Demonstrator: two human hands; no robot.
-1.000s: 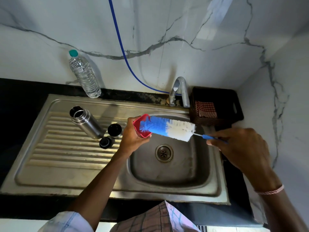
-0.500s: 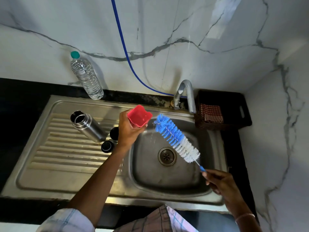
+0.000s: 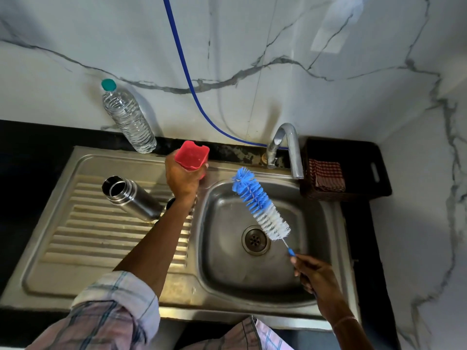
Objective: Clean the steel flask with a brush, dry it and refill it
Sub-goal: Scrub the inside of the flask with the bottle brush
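The open steel flask [image 3: 131, 198] stands on the ribbed drainboard [image 3: 83, 238], tilted in this wide view, its mouth uncovered. My left hand [image 3: 183, 180] grips a red plastic cup [image 3: 192, 155] above the sink's back rim, to the right of the flask. My right hand [image 3: 316, 276] pinches the thin blue handle of a bottle brush [image 3: 260, 205]. The brush's blue and white bristles hang over the sink basin [image 3: 227, 261], pointing up toward the tap. My left forearm hides most of a black cap [image 3: 170, 202] beside the flask.
A clear water bottle [image 3: 127, 117] with a teal cap stands against the marble wall. The steel tap [image 3: 288, 147] arches over the basin, fed by a blue hose [image 3: 187, 74]. A dark basket [image 3: 353, 170] holding a checked cloth [image 3: 327, 175] sits at the right.
The brush came out of the red cup and swung down over the basin. My left hand carried the cup up and back toward the sink's rear rim.
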